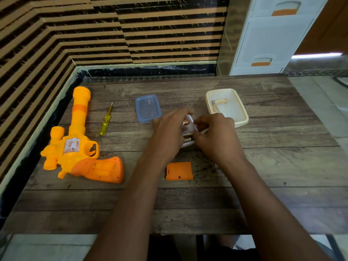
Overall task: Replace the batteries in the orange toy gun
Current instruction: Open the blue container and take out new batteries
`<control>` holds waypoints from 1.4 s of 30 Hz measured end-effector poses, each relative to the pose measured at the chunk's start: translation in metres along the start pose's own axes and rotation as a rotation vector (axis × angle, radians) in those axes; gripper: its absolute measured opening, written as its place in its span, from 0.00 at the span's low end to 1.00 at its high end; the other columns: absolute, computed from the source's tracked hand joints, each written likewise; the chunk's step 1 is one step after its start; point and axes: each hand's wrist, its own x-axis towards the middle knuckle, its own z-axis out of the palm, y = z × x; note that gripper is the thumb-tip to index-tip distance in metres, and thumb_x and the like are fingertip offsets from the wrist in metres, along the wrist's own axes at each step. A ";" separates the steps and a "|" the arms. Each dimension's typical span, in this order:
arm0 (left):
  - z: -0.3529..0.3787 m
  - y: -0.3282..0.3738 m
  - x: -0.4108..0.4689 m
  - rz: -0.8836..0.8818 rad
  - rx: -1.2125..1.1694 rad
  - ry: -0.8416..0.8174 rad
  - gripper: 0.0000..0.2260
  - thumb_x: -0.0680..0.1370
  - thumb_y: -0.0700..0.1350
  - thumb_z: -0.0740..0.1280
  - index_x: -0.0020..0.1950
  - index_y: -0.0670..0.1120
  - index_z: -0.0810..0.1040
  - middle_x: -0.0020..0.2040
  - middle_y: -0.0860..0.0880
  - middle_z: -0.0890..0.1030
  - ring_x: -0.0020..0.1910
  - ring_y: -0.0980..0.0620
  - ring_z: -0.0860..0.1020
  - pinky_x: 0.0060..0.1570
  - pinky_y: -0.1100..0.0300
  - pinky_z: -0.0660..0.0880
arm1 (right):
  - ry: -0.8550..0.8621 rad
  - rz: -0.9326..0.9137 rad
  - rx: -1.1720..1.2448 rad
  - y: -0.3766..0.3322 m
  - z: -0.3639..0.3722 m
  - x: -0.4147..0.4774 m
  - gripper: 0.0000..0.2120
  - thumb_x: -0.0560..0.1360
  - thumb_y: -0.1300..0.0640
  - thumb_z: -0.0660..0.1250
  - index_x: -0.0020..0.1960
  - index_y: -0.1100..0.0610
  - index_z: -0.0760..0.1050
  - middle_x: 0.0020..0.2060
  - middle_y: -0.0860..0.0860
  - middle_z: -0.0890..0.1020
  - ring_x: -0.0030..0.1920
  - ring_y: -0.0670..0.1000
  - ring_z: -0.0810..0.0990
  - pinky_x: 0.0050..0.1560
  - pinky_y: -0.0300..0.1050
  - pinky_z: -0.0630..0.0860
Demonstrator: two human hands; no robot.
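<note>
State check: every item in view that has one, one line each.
Gun: on its side, grip bay open, looks empty.
Cover: off, flat on table, apart from gun.
Screwdriver: lying idle on table.
Blue lid: off, flat on table.
Cream box: open, batteries inside.
Pack: in both hands, batteries in it.
Left hand: grips pack.
Right hand: pinches pack.
</note>
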 end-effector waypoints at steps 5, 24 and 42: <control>0.002 -0.008 0.001 0.029 -0.077 0.018 0.25 0.73 0.28 0.72 0.63 0.51 0.80 0.50 0.55 0.81 0.52 0.53 0.81 0.57 0.43 0.79 | -0.005 0.002 -0.019 0.000 0.000 0.000 0.09 0.77 0.59 0.72 0.56 0.55 0.86 0.42 0.51 0.86 0.39 0.48 0.81 0.34 0.31 0.71; -0.032 -0.047 -0.010 -0.340 0.222 0.132 0.17 0.75 0.52 0.75 0.47 0.38 0.82 0.64 0.38 0.77 0.67 0.42 0.73 0.59 0.52 0.75 | -0.001 0.076 0.009 -0.010 0.005 -0.002 0.12 0.76 0.59 0.72 0.58 0.55 0.84 0.42 0.50 0.85 0.37 0.44 0.78 0.33 0.29 0.68; -0.040 -0.015 -0.027 -0.416 -0.226 0.182 0.25 0.71 0.55 0.78 0.58 0.50 0.67 0.54 0.52 0.77 0.53 0.53 0.79 0.37 0.62 0.75 | 0.068 0.131 0.107 -0.020 0.021 0.004 0.07 0.79 0.60 0.68 0.44 0.58 0.82 0.35 0.54 0.84 0.36 0.50 0.81 0.35 0.47 0.79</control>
